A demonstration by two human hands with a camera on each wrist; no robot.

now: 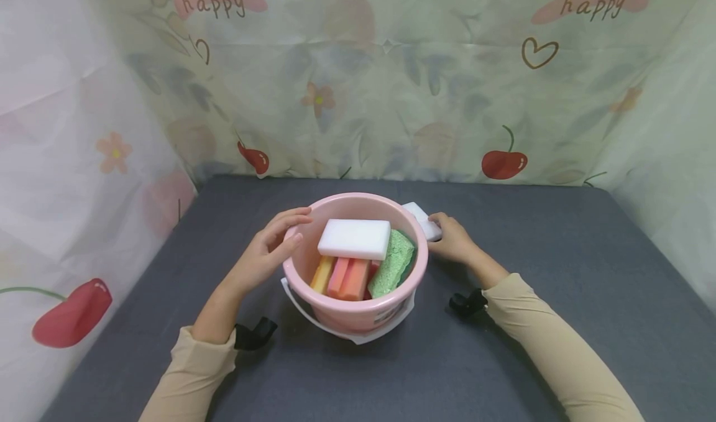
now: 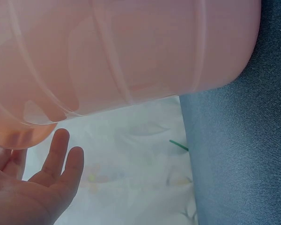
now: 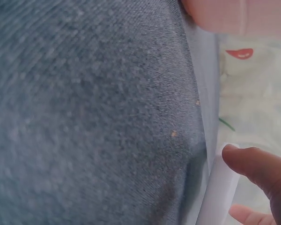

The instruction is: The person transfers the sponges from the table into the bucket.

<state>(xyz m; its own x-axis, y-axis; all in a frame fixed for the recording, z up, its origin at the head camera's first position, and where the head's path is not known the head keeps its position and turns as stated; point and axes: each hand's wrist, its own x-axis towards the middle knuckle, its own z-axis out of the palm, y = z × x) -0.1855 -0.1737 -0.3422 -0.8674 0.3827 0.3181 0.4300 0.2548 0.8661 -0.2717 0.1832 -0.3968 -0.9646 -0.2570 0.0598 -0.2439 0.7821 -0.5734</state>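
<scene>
A pink bucket [image 1: 358, 310] stands in the middle of the dark table. Inside it a white sponge block [image 1: 355, 238] lies on top of yellow, pink and orange pieces [image 1: 348, 279], beside a green sponge [image 1: 394, 263]. My left hand [image 1: 274, 242] is at the bucket's left rim, its fingers loosely spread; the left wrist view shows its fingertips [image 2: 75, 157] close by the bucket wall. To the right of the bucket, my right hand [image 1: 453, 240] pinches a second white sponge block [image 1: 422, 222]. In the right wrist view the thumb [image 3: 255, 164] presses on that block's edge.
The bucket's white handle [image 1: 358, 338] hangs down at its near side. Dark cloth covers the table [image 1: 358, 385]. A patterned curtain [image 1: 386, 111] closes off the back and sides. Each wrist wears a black strap [image 1: 256, 335].
</scene>
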